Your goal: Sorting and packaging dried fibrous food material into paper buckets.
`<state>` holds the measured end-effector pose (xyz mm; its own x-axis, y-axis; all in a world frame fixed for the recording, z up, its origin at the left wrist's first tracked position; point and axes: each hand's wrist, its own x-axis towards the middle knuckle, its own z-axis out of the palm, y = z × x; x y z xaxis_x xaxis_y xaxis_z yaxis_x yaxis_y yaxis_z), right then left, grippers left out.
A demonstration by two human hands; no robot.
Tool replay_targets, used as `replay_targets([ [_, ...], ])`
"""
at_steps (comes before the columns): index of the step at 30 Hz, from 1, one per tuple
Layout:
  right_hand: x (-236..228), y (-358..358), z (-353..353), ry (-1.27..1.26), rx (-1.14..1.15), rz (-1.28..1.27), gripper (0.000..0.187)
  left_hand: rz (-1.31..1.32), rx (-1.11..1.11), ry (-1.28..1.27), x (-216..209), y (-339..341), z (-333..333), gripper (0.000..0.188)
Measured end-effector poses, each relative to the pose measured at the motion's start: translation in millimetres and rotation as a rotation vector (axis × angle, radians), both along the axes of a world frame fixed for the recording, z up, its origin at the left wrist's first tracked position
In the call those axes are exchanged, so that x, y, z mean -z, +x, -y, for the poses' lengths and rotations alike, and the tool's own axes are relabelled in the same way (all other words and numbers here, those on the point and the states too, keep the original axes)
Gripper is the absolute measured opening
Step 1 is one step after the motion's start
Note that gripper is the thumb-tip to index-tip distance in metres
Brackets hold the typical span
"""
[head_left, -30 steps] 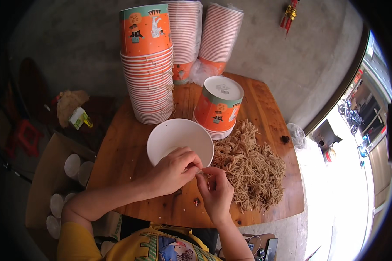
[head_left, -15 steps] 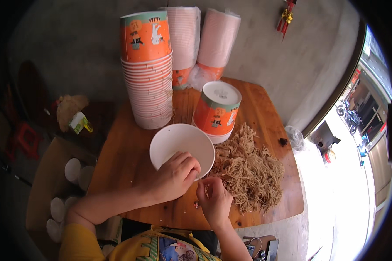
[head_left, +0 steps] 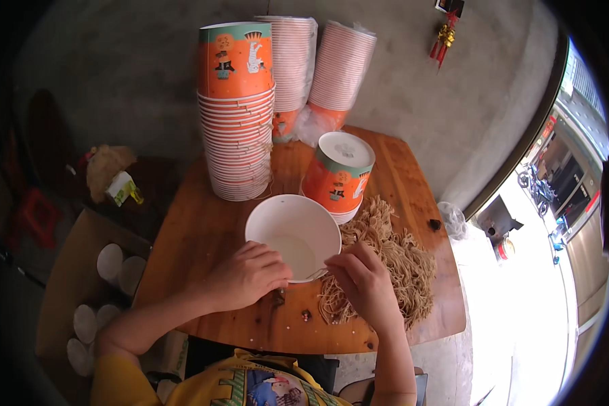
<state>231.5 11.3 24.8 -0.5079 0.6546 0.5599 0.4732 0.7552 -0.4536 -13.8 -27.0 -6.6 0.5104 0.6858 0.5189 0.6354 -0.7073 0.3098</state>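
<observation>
A white-lined paper bucket (head_left: 294,233) stands with its mouth tilted up in front of me. My left hand (head_left: 250,276) is closed at the near left part of its rim; the fingertips are partly hidden. Over the near right rim, my right hand (head_left: 364,281) pinches a thin cord (head_left: 318,273) that runs toward the bucket's edge. Just right of the bucket lies a loose heap of tan cords (head_left: 402,267), partly behind my right hand. Behind the bucket sits a short upside-down stack of orange and green paper buckets (head_left: 338,176).
A tall stack of paper buckets (head_left: 235,128) rises at the back left of the wooden table (head_left: 196,271). Two plastic-wrapped stacks (head_left: 287,64) stand behind it. At the left, a cardboard box (head_left: 68,271) holds several white-topped buckets. A dark lump (head_left: 435,224) lies near the table's right edge.
My hands have parted: the left has drawn back to the near left rim, the right has moved right and up with the cord. The bucket appears slightly farther right.
</observation>
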Motion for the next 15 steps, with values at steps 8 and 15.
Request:
replay_targets([
  [8,33,-42,-13,0.033,0.023,-0.114,0.007,0.23,-0.1,-0.118,-2,-1,3,0.011],
  [15,36,-56,-10,0.129,0.058,-0.109,0.011,0.432,-0.395,-0.115,10,29,3,0.009],
])
